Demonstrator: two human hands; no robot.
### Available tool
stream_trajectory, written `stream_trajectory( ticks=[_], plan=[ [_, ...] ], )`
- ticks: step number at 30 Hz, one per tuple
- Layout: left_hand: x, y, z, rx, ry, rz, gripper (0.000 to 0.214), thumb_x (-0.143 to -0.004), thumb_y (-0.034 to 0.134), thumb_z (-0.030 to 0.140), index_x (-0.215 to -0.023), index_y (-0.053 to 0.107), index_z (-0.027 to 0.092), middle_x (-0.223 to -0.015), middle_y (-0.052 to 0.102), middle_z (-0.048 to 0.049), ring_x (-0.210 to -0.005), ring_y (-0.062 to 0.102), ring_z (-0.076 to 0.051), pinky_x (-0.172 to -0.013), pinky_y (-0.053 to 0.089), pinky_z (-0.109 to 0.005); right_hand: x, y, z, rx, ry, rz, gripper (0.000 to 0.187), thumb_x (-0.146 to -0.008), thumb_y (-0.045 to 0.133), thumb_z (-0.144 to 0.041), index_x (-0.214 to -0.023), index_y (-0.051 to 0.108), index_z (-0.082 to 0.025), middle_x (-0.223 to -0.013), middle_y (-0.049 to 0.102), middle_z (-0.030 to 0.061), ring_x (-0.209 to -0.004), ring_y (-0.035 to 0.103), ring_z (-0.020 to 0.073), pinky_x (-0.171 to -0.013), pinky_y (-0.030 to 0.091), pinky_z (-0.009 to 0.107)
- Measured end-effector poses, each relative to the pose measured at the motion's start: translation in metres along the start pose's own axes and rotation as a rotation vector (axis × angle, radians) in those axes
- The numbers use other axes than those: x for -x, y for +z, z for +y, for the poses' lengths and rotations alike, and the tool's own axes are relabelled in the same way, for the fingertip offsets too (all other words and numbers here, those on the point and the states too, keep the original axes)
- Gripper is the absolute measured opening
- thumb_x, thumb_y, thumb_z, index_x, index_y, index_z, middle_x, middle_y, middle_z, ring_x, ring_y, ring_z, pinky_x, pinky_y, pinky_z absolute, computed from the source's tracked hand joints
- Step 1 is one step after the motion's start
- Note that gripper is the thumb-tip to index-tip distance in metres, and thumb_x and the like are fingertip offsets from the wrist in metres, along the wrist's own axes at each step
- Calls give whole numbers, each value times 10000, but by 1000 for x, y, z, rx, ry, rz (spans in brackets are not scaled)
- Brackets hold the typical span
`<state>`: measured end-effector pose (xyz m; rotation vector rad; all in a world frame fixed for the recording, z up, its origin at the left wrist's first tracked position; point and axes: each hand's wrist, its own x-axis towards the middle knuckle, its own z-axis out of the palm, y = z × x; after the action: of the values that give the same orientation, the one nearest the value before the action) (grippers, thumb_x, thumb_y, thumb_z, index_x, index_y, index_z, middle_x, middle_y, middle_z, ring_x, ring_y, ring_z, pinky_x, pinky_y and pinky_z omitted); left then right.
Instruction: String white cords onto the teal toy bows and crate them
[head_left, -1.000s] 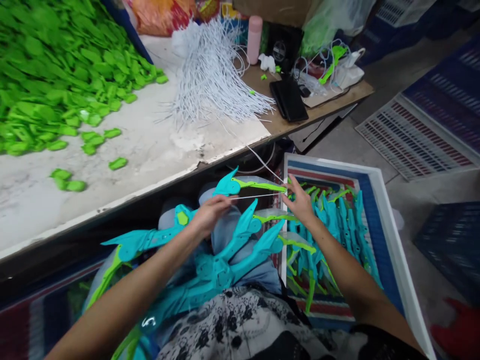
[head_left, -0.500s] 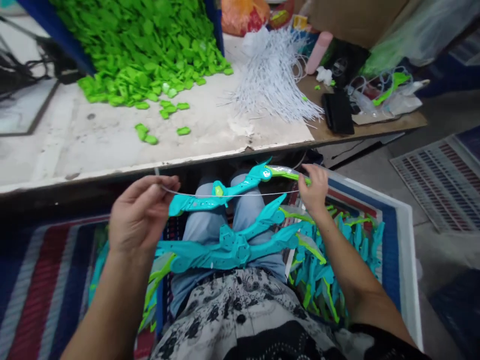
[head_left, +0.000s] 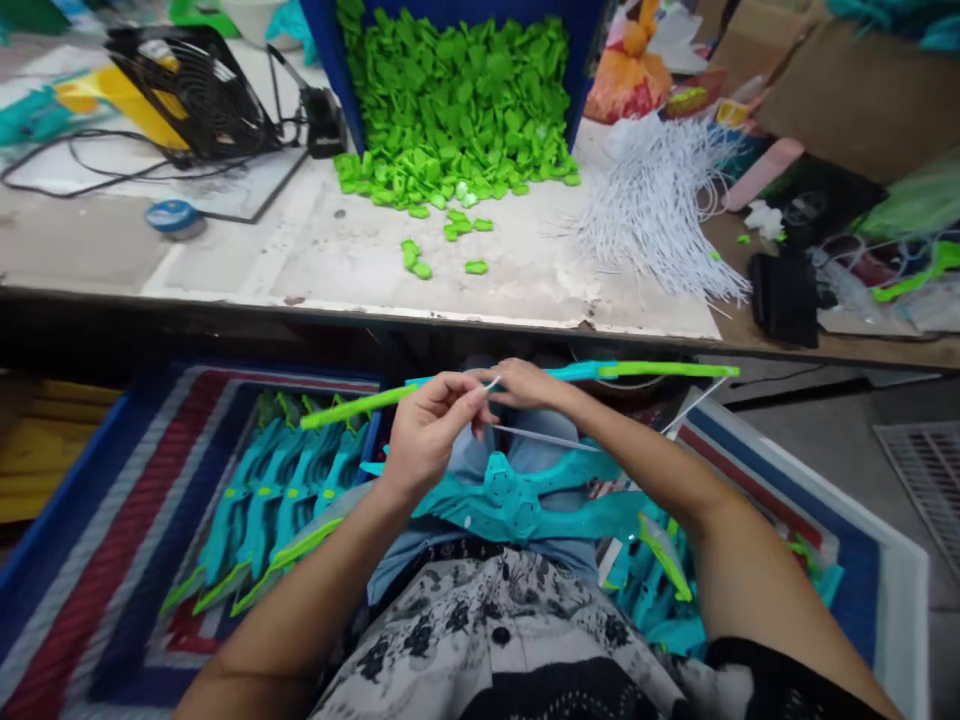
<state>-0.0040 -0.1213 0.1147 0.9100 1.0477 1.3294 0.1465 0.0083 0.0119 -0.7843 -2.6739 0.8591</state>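
toy bow [head_left: 577, 372], teal with green limbs, is held level at frame centre, just above a second bow [head_left: 517, 500] lying on the lap. left hand [head_left: 427, 440] pinches the end of a white string [head_left: 491, 383]; right hand [head_left: 525, 385], touching it, closes on the toy bow's grip. judgement: steady bow, taut string. beyond, counter [head_left: 360, 270] with green pieces [head_left: 457, 110].

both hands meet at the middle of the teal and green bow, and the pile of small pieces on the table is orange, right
No: the pile of small pieces on the table is green, not orange; the head view shows it. The left hand and right hand do meet at the middle of the teal and green bow.
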Motion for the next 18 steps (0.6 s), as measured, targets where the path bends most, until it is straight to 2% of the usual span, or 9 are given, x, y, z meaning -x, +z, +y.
stream_trajectory(
  ticks=[2,4,7,11,14,18],
  plan=[
    [-3,-15,-2,-43,72,165,91,-798,649,283,-781,625,197,-594,591,27,-495,522,-83,-570,505,-235,4,-26,16,-182,70,-148,493,-770,649,-251,-1258,581,-250,-1110,693,24,-926,659,183,-826,490,282],
    [-12,-34,-4,-97,154,365,94,-792,647,277,-787,631,185,-587,584,31,-478,498,-71,-546,489,-215,8,-44,30,-399,168,-207,537,-768,644,-304,-1291,552,-227,-1208,649,24,-1005,643,199,-850,494,281],
    [-33,-66,-4,-177,240,585,117,-761,661,271,-770,627,159,-580,587,27,-453,482,-61,-483,447,-189,15,-48,41,-561,260,-243,585,-727,679,-367,-1279,562,-213,-1230,633,18,-1050,627,228,-872,496,294],
    [-66,-98,-1,-278,250,626,141,-724,664,272,-746,630,137,-538,574,28,-414,455,-54,-424,396,-174,19,-37,43,-596,305,-300,614,-713,693,-370,-1293,547,-231,-1221,638,11,-1055,626,241,-890,494,309],
    [-84,-110,0,-347,259,649,154,-713,658,281,-733,635,131,-516,566,30,-399,446,-56,-409,383,-173,17,-34,43,-597,339,-322,609,-722,678,-356,-1304,536,-239,-1216,641,8,-1057,626,245,-899,494,320],
    [-95,-119,-1,-432,234,645,158,-703,654,283,-735,652,128,-512,569,27,-410,463,-68,-417,397,-180,16,-34,42,-596,363,-312,602,-713,678,-354,-1288,553,-227,-1209,646,18,-1049,629,255,-887,507,334]
  ],
)
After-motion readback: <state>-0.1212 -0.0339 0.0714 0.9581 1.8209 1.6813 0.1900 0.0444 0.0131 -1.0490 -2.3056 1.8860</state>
